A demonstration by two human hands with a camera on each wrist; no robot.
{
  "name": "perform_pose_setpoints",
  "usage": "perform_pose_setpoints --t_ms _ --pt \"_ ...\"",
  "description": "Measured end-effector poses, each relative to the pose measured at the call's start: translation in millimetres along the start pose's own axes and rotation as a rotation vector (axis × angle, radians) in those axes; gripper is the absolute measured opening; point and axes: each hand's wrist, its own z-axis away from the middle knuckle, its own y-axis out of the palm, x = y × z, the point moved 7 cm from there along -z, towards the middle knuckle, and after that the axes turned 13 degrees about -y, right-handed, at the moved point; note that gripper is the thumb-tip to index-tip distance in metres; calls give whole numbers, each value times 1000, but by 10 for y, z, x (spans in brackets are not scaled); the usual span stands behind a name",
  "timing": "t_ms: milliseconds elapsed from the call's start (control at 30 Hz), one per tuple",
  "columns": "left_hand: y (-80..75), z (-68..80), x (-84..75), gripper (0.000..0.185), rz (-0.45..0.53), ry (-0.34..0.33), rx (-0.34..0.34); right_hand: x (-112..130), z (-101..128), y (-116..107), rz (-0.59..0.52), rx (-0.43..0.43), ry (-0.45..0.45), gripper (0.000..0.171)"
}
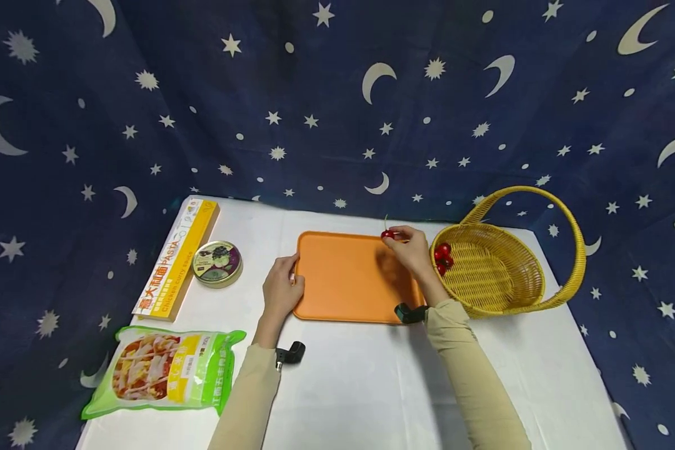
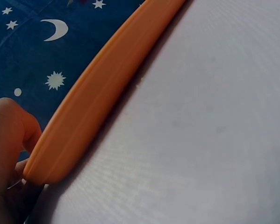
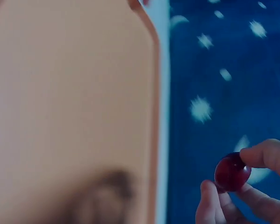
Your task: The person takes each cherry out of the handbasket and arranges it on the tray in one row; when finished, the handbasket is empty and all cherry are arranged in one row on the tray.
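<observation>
Where the table [image 1: 371,387] comes nearest, at its front left corner, a green bag [image 1: 165,373] of food is laid flat; its small print cannot be read. Further in, the orange tray [image 1: 349,278] is gripped at its left edge by the left hand [image 1: 281,290], thumb on the rim and fingers curled beneath. Along the left edge a yellow box [image 1: 177,259] is marked "PASTA" and "Chicken Curry Sauce", with a round tin [image 1: 217,263] just beside it, its label too small to read. Over the tray's far right corner a cherry [image 1: 387,234] is pinched between thumb and fingertips of the right hand [image 1: 410,250], the other fingers loosely bent; it is held clear of the tray. At the right edge more cherries [image 1: 442,256] are seen in the basket [image 1: 517,300]. Since nothing lies on the tray, the moving of cherries is judged barely begun, with several left.
</observation>
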Motion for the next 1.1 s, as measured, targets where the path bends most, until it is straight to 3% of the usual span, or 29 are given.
perform_pose_setpoints --t_ms 300,500,733,1100 --pt "24 92 23 52 -9 12 -31 -48 -7 954 -34 94 31 31" --pt "-12 103 40 50 -28 21 -45 37 5 1328 82 100 49 32" --pt "-12 81 37 51 -27 23 -40 75 -12 1480 209 88 74 29" --pt "-6 35 -14 50 -36 41 -52 -7 -67 1475 259 25 106 32"
